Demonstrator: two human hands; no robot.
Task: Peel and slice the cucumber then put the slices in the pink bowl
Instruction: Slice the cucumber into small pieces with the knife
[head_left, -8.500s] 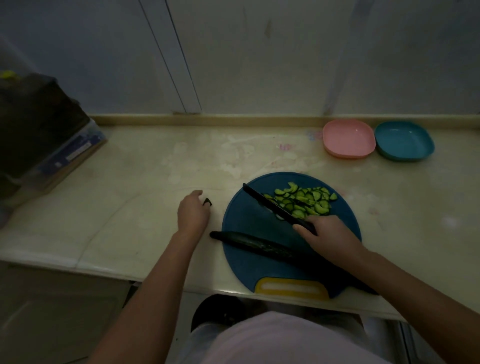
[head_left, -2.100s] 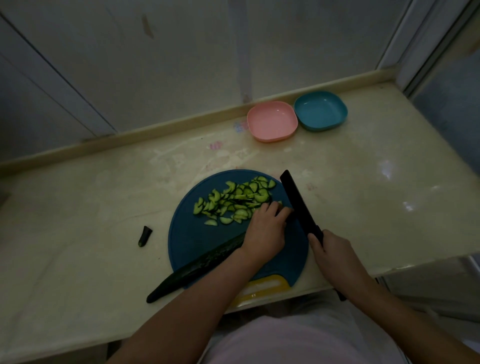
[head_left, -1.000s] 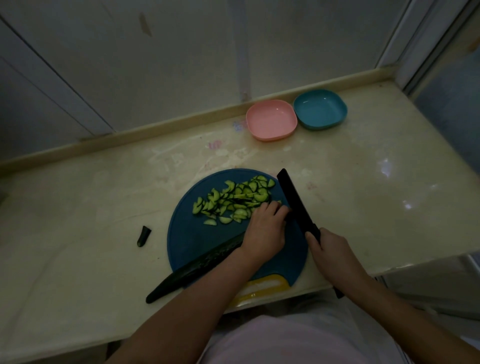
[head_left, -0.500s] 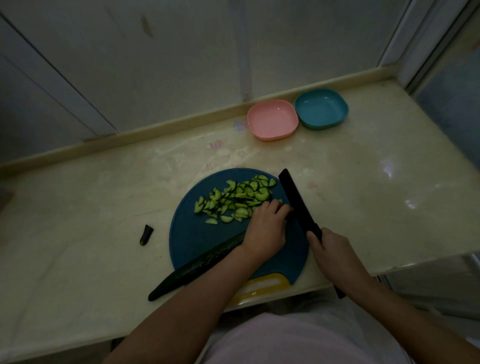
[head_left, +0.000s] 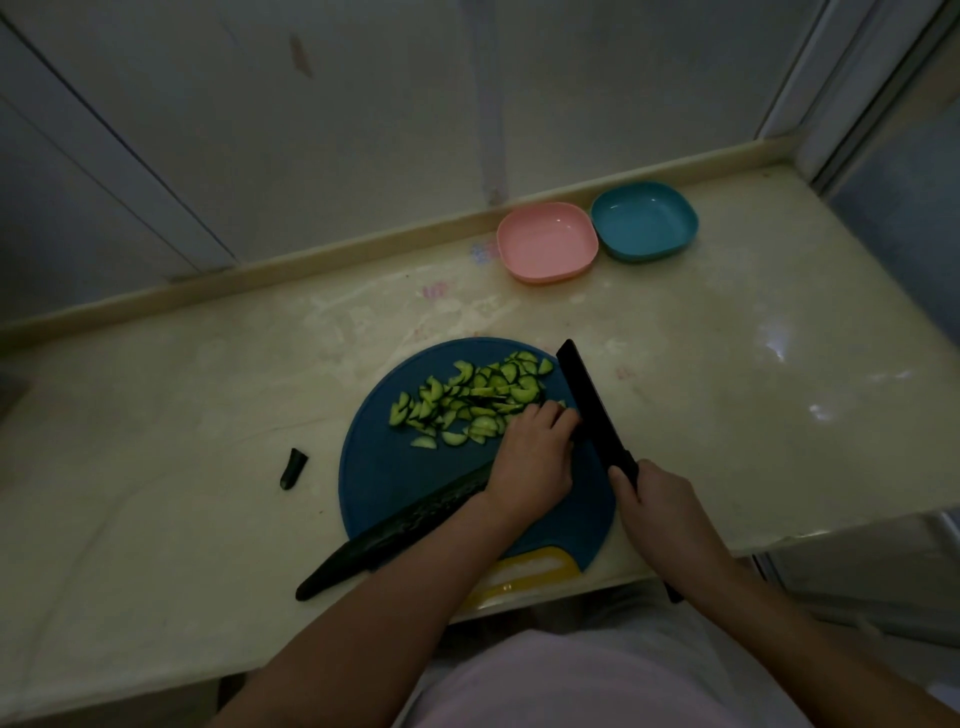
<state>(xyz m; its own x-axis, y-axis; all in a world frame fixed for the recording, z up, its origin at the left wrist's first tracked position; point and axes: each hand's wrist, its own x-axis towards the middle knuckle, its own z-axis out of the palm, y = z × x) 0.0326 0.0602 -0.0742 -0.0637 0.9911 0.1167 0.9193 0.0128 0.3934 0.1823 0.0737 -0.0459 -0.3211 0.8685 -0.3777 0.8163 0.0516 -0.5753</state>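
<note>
A dark green cucumber (head_left: 400, 530) lies slantwise on the round blue cutting board (head_left: 384, 467), its left end hanging over the board's edge. My left hand (head_left: 535, 457) grips its right end, fingers curled down close to the blade. My right hand (head_left: 660, 499) holds the handle of a black knife (head_left: 587, 400), whose blade stands just right of my left fingers. A heap of green half-moon slices (head_left: 467, 400) lies at the back of the board. The pink bowl (head_left: 545, 241) sits empty at the back of the counter.
A blue bowl (head_left: 644, 221) stands right of the pink one. A cut cucumber end (head_left: 293, 467) lies on the counter left of the board. The board's yellow handle (head_left: 524, 574) points at the counter's front edge. The counter ends near a wall on the right.
Long ago my left hand was off the board and the cucumber lay crosswise. Over the last second both hands and the knife have held almost the same place at the cucumber's end.
</note>
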